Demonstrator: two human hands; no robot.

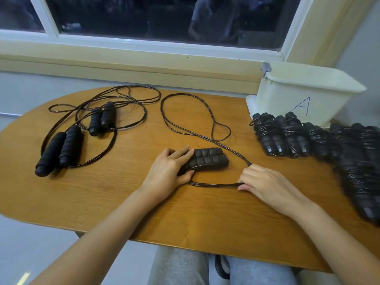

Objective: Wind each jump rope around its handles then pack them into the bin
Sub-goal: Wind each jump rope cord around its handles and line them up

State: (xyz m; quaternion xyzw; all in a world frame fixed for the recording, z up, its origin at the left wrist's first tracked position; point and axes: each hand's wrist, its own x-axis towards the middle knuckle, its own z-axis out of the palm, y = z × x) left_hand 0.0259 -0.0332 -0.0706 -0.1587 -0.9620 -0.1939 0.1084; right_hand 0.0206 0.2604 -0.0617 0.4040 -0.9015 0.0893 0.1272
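Two black foam handles [207, 160] of one jump rope lie side by side at the middle of the wooden table [185, 212]. My left hand [170, 171] grips their near end, fingers over the top and thumb below. Their thin black cord [185, 120] loops away across the table and comes back to my right hand [265, 182], which pinches the doubled cord against the tabletop just right of the handles. The cream bin [304, 93], marked with a blue A, stands at the back right.
Two unwound ropes [82, 128] with tangled cords lie at the left of the table. Several wound ropes [329, 145] lie in a row at the right, in front of the bin. A window sill runs behind the table. My knees show under the near edge.
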